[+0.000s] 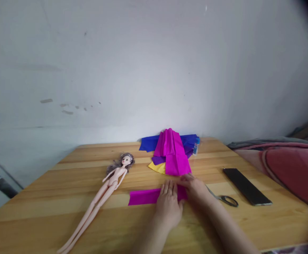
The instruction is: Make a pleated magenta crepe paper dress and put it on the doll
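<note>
A magenta paper strip point(142, 196) lies flat on the wooden table point(64, 218). My left hand point(169, 203) rests on its right part with fingers stretched flat and together. My right hand point(195, 187) presses on the strip's right end, fingers bent over the paper's edge. Just beyond both hands lies a pile of crepe paper, magenta point(172, 151) on top of blue point(148, 143), purple and yellow sheets.
An unclothed doll point(106, 190) lies left of the strip, head toward the wall. Scissors point(226, 200) and a black phone point(246, 186) lie right of my right hand. A glue stick point(196, 145) sits by the paper pile. Bedding point(291, 165) borders the table's right side.
</note>
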The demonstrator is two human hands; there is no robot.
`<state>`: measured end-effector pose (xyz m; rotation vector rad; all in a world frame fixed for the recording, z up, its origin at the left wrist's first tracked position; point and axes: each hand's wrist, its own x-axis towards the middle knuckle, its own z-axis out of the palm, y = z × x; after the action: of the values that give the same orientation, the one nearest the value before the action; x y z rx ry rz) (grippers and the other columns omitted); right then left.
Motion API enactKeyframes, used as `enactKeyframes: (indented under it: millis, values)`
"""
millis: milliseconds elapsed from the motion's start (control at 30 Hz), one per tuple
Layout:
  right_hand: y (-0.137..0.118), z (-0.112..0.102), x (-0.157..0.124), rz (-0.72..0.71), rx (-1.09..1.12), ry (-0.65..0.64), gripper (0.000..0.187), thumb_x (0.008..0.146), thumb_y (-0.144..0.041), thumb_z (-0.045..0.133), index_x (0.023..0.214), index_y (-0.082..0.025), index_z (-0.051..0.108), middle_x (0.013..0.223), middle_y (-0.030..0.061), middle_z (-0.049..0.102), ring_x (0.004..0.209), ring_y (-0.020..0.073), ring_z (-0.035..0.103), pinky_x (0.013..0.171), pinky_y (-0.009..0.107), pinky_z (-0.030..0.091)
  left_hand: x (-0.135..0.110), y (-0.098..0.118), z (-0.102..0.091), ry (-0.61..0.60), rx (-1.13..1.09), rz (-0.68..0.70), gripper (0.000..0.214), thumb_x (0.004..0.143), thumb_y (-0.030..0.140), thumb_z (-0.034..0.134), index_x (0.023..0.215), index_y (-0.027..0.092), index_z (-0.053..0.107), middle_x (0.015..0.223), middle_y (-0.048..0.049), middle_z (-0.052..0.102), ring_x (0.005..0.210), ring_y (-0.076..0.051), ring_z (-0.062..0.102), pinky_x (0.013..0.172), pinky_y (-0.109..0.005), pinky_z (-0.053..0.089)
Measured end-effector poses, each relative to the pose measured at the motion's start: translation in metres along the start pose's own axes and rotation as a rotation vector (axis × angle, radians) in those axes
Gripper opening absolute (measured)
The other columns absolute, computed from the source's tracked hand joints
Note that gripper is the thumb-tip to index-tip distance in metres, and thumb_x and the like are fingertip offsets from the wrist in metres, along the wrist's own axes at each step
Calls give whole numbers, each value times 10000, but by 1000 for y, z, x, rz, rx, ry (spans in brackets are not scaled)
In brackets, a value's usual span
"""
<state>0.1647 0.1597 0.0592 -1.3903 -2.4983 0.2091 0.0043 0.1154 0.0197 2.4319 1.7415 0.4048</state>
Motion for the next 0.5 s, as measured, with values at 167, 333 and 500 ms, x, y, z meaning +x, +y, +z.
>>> enactKeyframes:
  millis: [167, 333, 500]
  values:
    - [-19, 0, -5, 53, -219, -76, 275, 833, -197, 479, 1035, -259, 655, 1009, 82, 612, 944, 224, 525, 736, 283, 388, 0, 0, -2, -2, 3, 8, 652, 878, 485, 305, 1388, 80, 349, 1467, -140, 314, 1377, -280, 205, 1145, -424, 148]
    - [-31, 4, -8, 70, -299, -76, 285, 806, -153, 484, 1045, -211, 628, 1047, 114, 602, 985, 258, 498, 752, 327, 373, -1, 2, -10, -34, 0, 9, 647, 881, 473, 281, 1383, 72, 359, 1466, -144, 312, 1378, -287, 199, 1139, -429, 157]
    - [-35, 10, -8, 51, -347, -51, 260, 821, -133, 461, 1012, -152, 637, 1088, 133, 592, 1027, 273, 464, 826, 353, 349, -3, 5, -15, -73, 23, 7, 646, 885, 466, 248, 1408, 92, 313, 1488, -136, 258, 1389, -286, 152, 1136, -473, 114]
